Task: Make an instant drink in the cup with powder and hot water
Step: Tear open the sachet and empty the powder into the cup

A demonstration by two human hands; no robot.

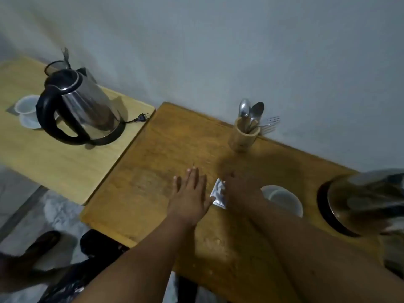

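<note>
Head view | left hand (192, 193) flat, fingers spread, empty | right hand (240, 191) on silver sachet (219, 193), grip unclear | risk: forearm knocks white cup (282, 199) just beside; torn sachet spills powder.

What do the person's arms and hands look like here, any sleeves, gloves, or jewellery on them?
Both forearms are bare as far as the picture shows: no sleeves reach into view. The left hand and the right hand wear no gloves. No watch, bracelet or ring shows on either wrist or on the visible fingers, though the picture is dim and a little blurred, so something small could be missed.
</note>
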